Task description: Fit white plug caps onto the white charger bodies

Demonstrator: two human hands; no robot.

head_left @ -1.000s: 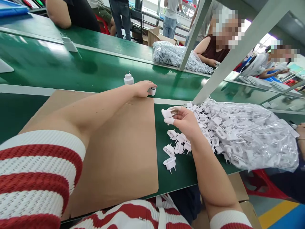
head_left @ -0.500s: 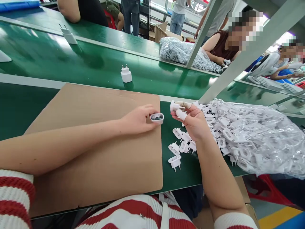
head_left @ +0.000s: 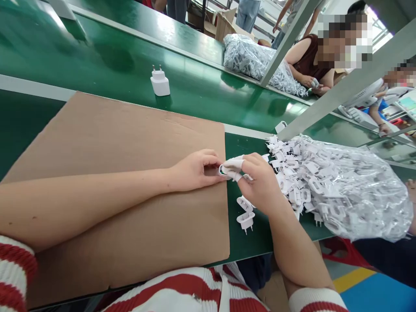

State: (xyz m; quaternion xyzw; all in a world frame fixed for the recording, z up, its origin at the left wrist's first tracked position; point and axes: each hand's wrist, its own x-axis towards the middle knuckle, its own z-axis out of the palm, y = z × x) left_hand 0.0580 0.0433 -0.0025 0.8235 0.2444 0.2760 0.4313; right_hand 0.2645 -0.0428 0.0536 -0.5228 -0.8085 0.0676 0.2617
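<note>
My left hand is closed on a white charger housing near the right edge of the cardboard sheet. From the right, my right hand meets it, thumb and forefinger in white finger covers, pinching at the housing's open end. Those fingers mostly hide the part between them. Below my right hand, a few loose white plug pieces lie on the green table. A large pile of the same pieces spreads beyond it, partly inside a clear plastic bag.
A white charger stands on the green belt beyond the cardboard. Another white piece lies by the slanted metal post. Across the belt, a person handles small parts beside another filled bag.
My right hand has moved left with its plug piece to the housing in my left hand. The view has shifted, and the charger on the belt appears farther left. Fewer loose pieces show below my right hand.
</note>
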